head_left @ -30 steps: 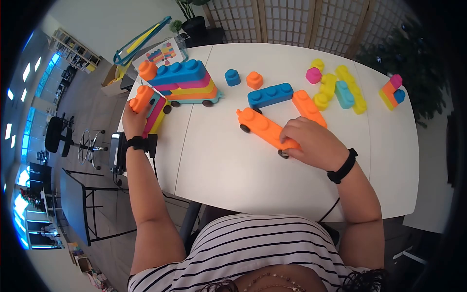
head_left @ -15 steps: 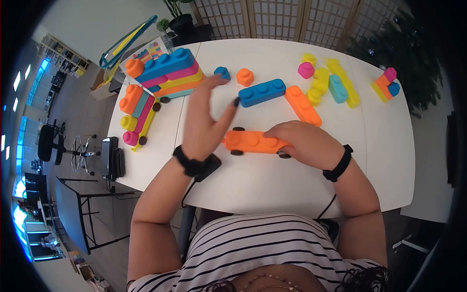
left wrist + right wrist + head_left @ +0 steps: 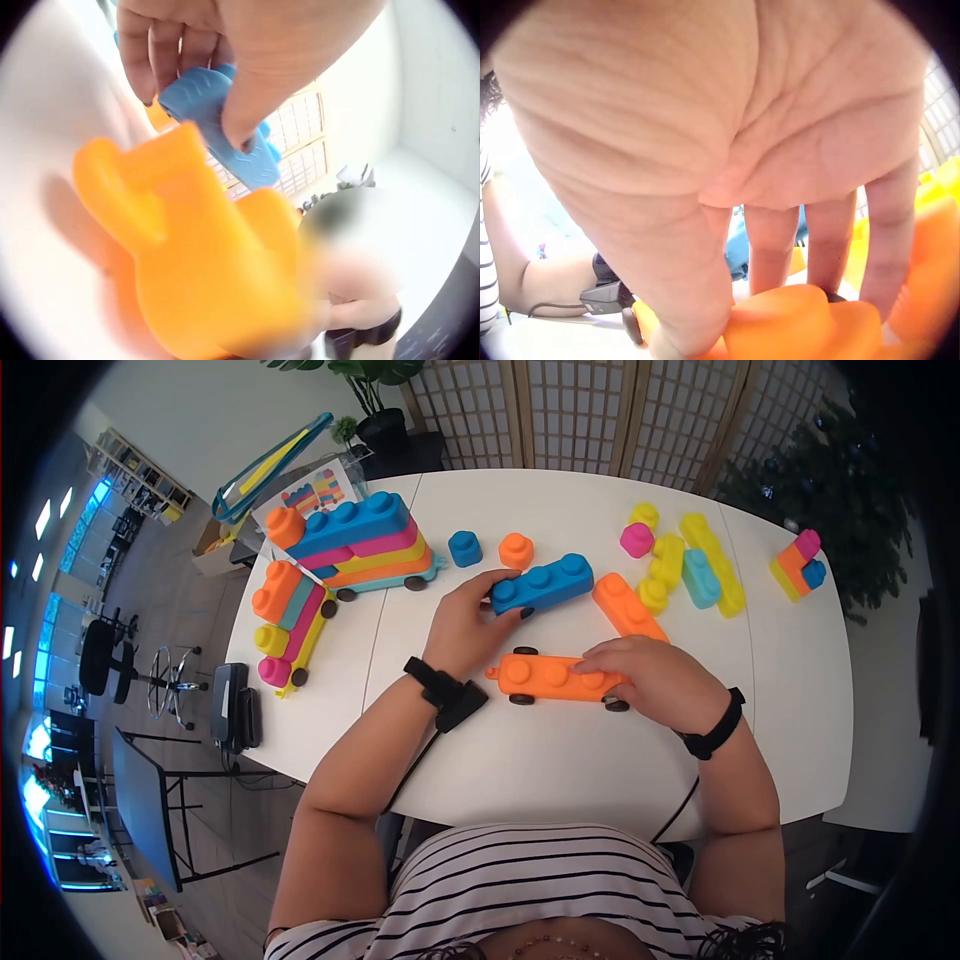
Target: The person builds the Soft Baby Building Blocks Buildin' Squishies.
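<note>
My left hand [image 3: 466, 625] grips the near end of a long blue toy block [image 3: 545, 584], thumb on one side and fingers on the other, as the left wrist view shows. My right hand [image 3: 655, 678] holds an orange wheeled block [image 3: 545, 675] by its right end, thumb on the near side and fingers over the far side. This orange car stands on its black wheels, hitch end toward the left. Just behind my right hand lies a plain long orange block [image 3: 625, 607]. A small orange block [image 3: 516, 550] and a small blue block [image 3: 465, 548] stand beyond my left hand.
On the left of the white table [image 3: 450, 760] stand two stacked block cars, one topped with blue [image 3: 350, 525], one on a yellow base [image 3: 315, 630]. Yellow blocks [image 3: 712, 565] and a teal block [image 3: 700, 578] lie right of centre. A small stack [image 3: 797, 565] is far right.
My left hand let go of the stacked car at left, came across to the right and took hold of the long blue block. The orange car in my right hand has turned level.
</note>
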A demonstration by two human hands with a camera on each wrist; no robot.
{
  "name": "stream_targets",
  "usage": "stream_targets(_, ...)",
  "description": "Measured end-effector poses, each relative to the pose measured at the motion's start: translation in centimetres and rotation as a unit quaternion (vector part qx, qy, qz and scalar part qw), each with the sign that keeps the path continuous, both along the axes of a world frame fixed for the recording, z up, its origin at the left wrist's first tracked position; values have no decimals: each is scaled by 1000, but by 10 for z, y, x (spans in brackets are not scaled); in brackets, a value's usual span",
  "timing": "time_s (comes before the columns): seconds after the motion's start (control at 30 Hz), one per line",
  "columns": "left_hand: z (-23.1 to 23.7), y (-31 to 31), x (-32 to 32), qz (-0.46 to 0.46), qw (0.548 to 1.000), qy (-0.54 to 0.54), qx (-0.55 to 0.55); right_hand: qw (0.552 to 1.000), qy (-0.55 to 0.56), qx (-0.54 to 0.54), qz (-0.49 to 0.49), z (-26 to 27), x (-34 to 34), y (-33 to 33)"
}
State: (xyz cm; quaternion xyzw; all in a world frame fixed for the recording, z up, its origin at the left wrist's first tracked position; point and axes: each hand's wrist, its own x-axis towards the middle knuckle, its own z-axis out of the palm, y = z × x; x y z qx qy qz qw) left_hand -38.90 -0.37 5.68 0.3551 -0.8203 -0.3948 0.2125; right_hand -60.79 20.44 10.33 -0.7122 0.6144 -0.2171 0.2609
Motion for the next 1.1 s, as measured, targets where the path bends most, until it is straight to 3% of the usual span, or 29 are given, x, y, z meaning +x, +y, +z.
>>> stream_targets(0.07, 5, -5, 13, -67, 991, 95, 70, 1000, 12, -16, -3, 0, -1, -1)
stream_targets(0.2, 12, -13, 42, -181, 979, 86, 28, 998, 2, -28, -60, -8, -2, -6)
stream_targets(0.27, 8, -17, 45, -188, 977, 102, 24, 992, 73, -5, -106, -4, 0, -10)
stream_targets(0.4, 6, -19, 44, -204, 974, 95, 19, 987, 13, -49, -153, -7, 7, -9)
stream_targets(0.5, 6, -17, 45, -211, 973, 93, 4, 984, 23, -71, -161, -1, 16, -9)
stream_targets(0.57, 7, -16, 44, -234, 967, 93, -47, 987, 59, -96, -115, 2, 21, -7)
stream_targets(0.67, 11, -13, 43, -238, 966, 101, -28, 987, 94, -19, -130, -5, 26, -8)
stream_targets(0.87, 11, -6, 44, -207, 975, 64, 43, 985, 115, -19, -130, -19, 28, -7)
stream_targets(0.97, 11, -5, 44, -208, 975, 63, 55, 984, 62, 56, -157, -1, 29, -17)
stream_targets(1.1, 5, -4, 40, -227, 970, 92, -3, 989, 11, 2, -148, -6, 25, -18)
